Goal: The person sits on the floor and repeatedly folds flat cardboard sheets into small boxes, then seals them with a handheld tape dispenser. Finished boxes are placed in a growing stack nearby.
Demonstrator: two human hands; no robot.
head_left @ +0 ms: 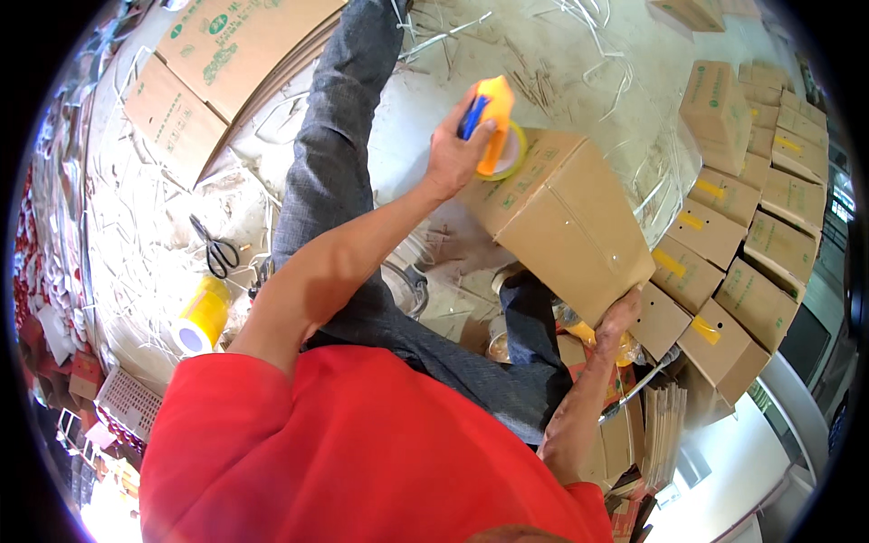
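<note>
My left hand (455,156) is wrapped round an orange and blue tape dispenser (497,110). A yellow-edged tape roll (513,152) sits on the dispenser, against the far left end of a brown cardboard box (570,222). The box is tilted in front of me, above my right leg. My right hand (620,315) grips the near right corner of the box, its fingers partly hidden behind the edge. A strip of yellow tape (582,332) shows beside that corner.
Rows of taped cartons (711,231) stand at the right. Flattened cardboard (240,54) is stacked at the far left. Black scissors (214,246) and a yellow tape roll (205,312) lie left of me. White strapping strips (145,226) litter the floor; a metal rod (641,385) sits near my right arm.
</note>
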